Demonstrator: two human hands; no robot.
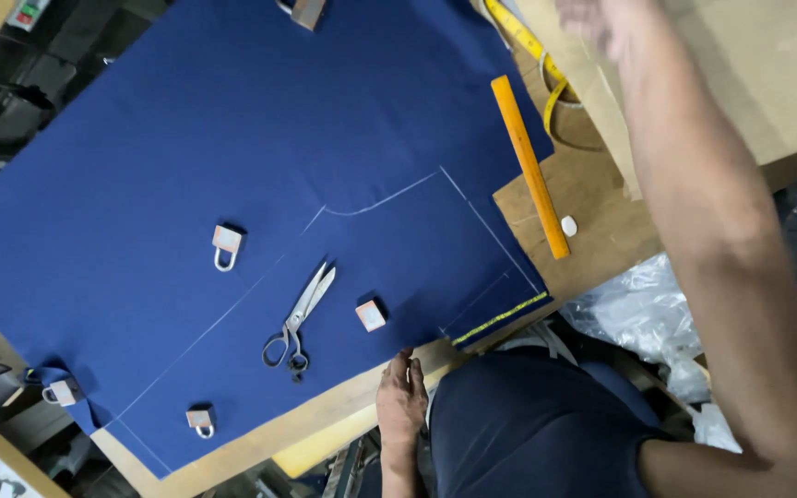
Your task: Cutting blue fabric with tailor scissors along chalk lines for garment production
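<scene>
We lay our left hand (401, 398) flat and open on the near edge of the table (343, 406), fingers just reaching the hem of the blue cloth (232, 120). It grips nothing. The cloth spreads wide across the table, running from the near edge away to the far left, with white chalk lines (389, 198) traced over it and a yellow stitched edge (500, 318) at its near right corner.

Just left of our hand, on the cloth, sit the scissors (299, 318), blades closed, handles toward us. Between the scissors and our hand we see a small padlock (371, 314) with an orange-pink face. Three more padlocks of the same kind hold the cloth down: one (226, 245) further out on the left, one (200, 420) at the near left, one (62, 393) at the far-left corner.

Our right arm stretches out over the right side, and our right hand (592, 20) is at the top edge of view, blurred and partly cut off; we cannot tell whether it is open or closed. It hovers over a sheet of brown paper (740, 65).

Beside the cloth's right edge lies an orange ruler (529, 166), with a white piece of chalk (568, 225) just next to it and a yellow measuring tape (528, 41) curling farther away. Crinkled clear plastic bags (638, 309) lie below the table on the near right.
</scene>
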